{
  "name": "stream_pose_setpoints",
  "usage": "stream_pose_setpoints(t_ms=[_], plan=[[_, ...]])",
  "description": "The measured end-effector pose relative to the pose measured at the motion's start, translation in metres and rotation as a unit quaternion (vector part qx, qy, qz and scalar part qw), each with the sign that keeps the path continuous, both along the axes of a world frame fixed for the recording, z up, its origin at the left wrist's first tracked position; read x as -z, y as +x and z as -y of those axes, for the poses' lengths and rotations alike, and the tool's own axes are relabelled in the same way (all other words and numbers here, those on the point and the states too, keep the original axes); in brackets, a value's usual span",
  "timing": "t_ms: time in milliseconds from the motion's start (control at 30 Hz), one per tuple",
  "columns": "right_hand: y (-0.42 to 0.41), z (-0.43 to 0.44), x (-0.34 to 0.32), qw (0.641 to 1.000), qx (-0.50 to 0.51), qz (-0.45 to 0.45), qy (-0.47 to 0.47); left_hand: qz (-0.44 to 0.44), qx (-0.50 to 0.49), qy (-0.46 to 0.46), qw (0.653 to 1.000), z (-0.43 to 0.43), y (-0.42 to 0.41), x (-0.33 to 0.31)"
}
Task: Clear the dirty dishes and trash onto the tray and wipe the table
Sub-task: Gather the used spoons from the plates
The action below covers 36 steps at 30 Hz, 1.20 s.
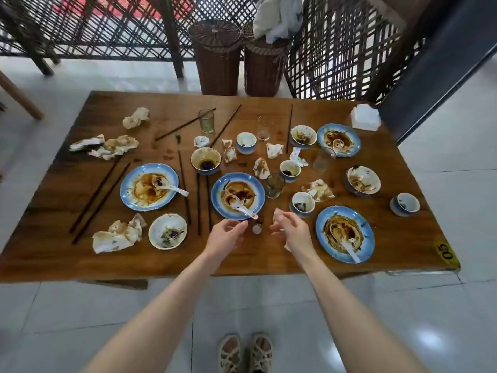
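A wooden table (269, 262) is covered with dirty dishes. Several blue-rimmed plates smeared with sauce lie on it; the middle plate (238, 195) carries a white spoon (243, 208) and sits just beyond my hands. My left hand (224, 236) hovers open near that plate's front rim. My right hand (291, 230) hovers open to its right, and something pale shows behind its fingers. A small bottle cap (256, 228) lies between them. Small bowls, glasses, dark chopsticks (96, 196) and crumpled stained napkins (118, 234) are scattered around. No tray is in view.
A white napkin stack (365, 117) sits at the far right corner. Two wicker baskets (217, 57) stand behind the table, with lattice screens beyond. A yellow "05" tag (445, 251) marks the near right corner. My feet stand on pale tiles.
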State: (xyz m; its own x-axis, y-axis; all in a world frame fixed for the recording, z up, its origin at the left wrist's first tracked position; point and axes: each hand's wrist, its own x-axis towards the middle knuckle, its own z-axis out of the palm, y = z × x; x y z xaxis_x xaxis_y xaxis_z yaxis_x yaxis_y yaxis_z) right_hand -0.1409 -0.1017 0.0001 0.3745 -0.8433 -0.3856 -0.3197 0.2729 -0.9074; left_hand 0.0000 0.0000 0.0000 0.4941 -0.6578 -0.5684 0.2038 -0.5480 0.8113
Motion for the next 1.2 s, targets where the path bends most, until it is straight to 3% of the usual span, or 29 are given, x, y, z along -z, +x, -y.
stream_pose_setpoints(t_ms=[233,867,1200], plan=[[-0.004,0.018,0.017,0.999,0.008,-0.041,0.017,-0.045,-0.026,0.026,0.998,0.033,-0.005,0.020],[-0.016,0.025,0.034,0.998,0.024,-0.047,0.023,-0.133,-0.185,0.054,0.972,0.071,-0.020,0.044],[-0.045,0.020,0.018,0.997,0.063,-0.040,0.015,-0.115,-0.156,0.050,0.980,0.057,-0.022,0.021]])
